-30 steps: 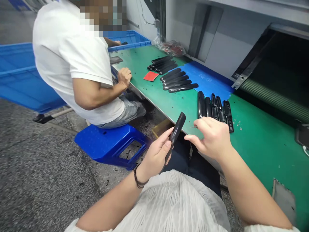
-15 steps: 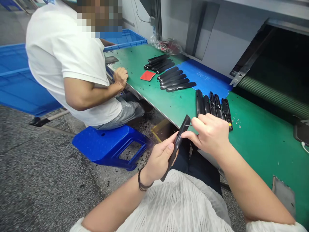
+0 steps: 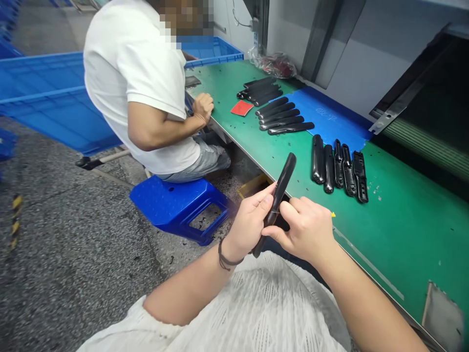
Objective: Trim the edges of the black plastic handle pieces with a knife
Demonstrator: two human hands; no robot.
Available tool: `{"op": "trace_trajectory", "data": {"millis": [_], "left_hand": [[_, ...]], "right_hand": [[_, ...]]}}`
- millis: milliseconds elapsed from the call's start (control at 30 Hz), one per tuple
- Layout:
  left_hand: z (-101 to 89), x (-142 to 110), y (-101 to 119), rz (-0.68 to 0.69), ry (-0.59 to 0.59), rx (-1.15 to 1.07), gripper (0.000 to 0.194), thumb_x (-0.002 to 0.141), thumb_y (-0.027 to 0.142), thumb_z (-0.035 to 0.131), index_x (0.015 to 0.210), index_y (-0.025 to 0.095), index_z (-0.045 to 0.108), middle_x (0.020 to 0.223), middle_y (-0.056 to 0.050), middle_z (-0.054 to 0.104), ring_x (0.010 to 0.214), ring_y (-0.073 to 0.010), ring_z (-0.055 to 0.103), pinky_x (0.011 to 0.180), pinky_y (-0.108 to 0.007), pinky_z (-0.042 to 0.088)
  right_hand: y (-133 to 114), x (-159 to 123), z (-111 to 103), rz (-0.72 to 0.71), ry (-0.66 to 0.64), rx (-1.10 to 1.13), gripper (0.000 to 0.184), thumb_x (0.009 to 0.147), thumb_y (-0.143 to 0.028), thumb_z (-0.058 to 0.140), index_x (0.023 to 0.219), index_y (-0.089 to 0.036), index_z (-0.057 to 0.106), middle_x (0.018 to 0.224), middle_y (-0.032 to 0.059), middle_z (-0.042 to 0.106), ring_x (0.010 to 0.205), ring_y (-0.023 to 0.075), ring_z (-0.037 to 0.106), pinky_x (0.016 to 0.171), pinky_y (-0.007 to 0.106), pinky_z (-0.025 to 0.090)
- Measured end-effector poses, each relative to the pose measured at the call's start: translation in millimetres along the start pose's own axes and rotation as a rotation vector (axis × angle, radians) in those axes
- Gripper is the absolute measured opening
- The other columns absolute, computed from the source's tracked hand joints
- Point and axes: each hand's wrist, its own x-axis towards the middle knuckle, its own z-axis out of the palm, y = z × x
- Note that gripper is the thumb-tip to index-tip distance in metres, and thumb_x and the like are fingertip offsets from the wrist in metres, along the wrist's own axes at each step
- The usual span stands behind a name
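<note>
My left hand (image 3: 252,222) is wrapped round a long, glossy black plastic shell (image 3: 286,173), held tilted over the table's front edge. In my right hand (image 3: 306,227) is a slim hand tool (image 3: 333,214), a scraper or deburring tool by its look. Its yellow end sticks out behind my fist, and its thin metal tip lies against the lower half of the shell. My right thumb is pressed near the shell's side. Most of the tool is hidden by my fingers. Closest on the table are several black shells (image 3: 318,161), some with their hollow ribbed side up.
More black shells (image 3: 282,117) lie farther back beside a red square (image 3: 242,108) and a blue sheet (image 3: 326,110) on the green table (image 3: 410,220). A co-worker in a white shirt (image 3: 142,83) sits at left on a blue stool (image 3: 172,200). Blue crates (image 3: 47,98) stand behind.
My right hand has drawn the tool down along the shell, from near its upper end to its lower half. My left hand still grips the shell. The camera view has shifted left.
</note>
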Motion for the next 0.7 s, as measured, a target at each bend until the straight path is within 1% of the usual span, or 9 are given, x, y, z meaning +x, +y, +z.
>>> {"op": "trace_trajectory", "data": {"millis": [67,133,200,333,433,567,633,700], "left_hand": [[0.7,1.4,2.2,0.016,0.006,-0.017,0.051,0.098,0.049,0.064,0.137,0.017,0.071,0.076,-0.004,0.071,0.077,-0.0189,0.064,0.078,-0.03,0.054],[1.6,2.2,3.4,0.031,0.016,-0.03,0.048,0.097,0.047,0.065,0.134,0.016,0.073,0.081,-0.006,0.073,0.086,-0.0205,0.066,0.085,-0.032,0.053],[2.3,2.7,3.3,0.034,0.026,-0.039,0.047,0.097,0.046,0.066,0.133,0.016,0.073,0.08,-0.005,0.072,0.084,-0.0194,0.065,0.086,-0.031,0.053],[3.3,3.0,0.5,0.016,0.037,-0.071,0.05,0.097,0.046,0.065,0.135,0.015,0.072,0.064,0.0,0.061,0.064,-0.0147,0.055,0.073,-0.028,0.05],[3.8,2.9,0.1,-0.006,0.056,-0.094,0.049,0.097,0.046,0.066,0.135,0.015,0.071,0.062,0.002,0.056,0.057,-0.0118,0.046,0.059,-0.025,0.043],[3.9,3.5,3.7,-0.037,0.058,-0.159,0.052,0.097,0.046,0.064,0.141,0.018,0.066,0.06,0.004,0.046,0.051,-0.0087,0.035,0.045,-0.021,0.029],[3.7,4.6,5.3,-0.046,0.05,-0.203,0.053,0.097,0.047,0.065,0.141,0.018,0.065,0.059,0.005,0.043,0.048,-0.0081,0.033,0.042,-0.021,0.026],[3.8,6.2,5.9,-0.058,0.06,-0.239,0.051,0.095,0.046,0.068,0.138,0.019,0.066,0.059,0.005,0.043,0.047,-0.0075,0.033,0.041,-0.02,0.026]], "right_hand": [[-1.0,-1.2,0.7,-0.014,0.005,-0.012,0.057,0.099,-0.071,0.047,0.074,-0.021,0.057,0.065,0.0011,0.053,0.061,0.0151,0.04,0.059,0.032,0.021],[-1.2,-2.2,1.5,-0.034,0.017,-0.048,0.056,0.099,-0.071,0.048,0.074,-0.021,0.057,0.065,0.0012,0.053,0.062,0.0156,0.039,0.059,0.033,0.021],[-1.8,-3.5,2.9,-0.059,0.043,-0.095,0.056,0.1,-0.069,0.048,0.073,-0.021,0.058,0.064,0.0012,0.052,0.062,0.0161,0.037,0.059,0.033,0.021],[-5.1,-8.1,7.0,-0.078,0.078,-0.146,0.056,0.104,-0.063,0.043,0.069,-0.021,0.056,0.062,0.0012,0.048,0.062,0.0166,0.034,0.058,0.034,0.022],[-9.1,-13.8,10.4,-0.057,0.054,-0.12,0.058,0.105,-0.063,0.041,0.067,-0.021,0.053,0.062,0.0015,0.048,0.062,0.0164,0.035,0.058,0.034,0.023],[-17.7,-23.4,14.1,-0.038,0.004,-0.018,0.059,0.101,-0.07,0.042,0.07,-0.021,0.054,0.062,0.001,0.048,0.061,0.0161,0.035,0.059,0.034,0.023],[-22.6,-27.2,15.0,-0.023,-0.029,0.022,0.062,0.097,-0.076,0.043,0.071,-0.022,0.054,0.063,0.001,0.049,0.061,0.0159,0.035,0.059,0.034,0.022],[-27.0,-29.5,15.3,-0.033,-0.055,0.044,0.064,0.093,-0.081,0.045,0.071,-0.022,0.054,0.063,0.0013,0.049,0.061,0.0158,0.035,0.059,0.034,0.022]]}}
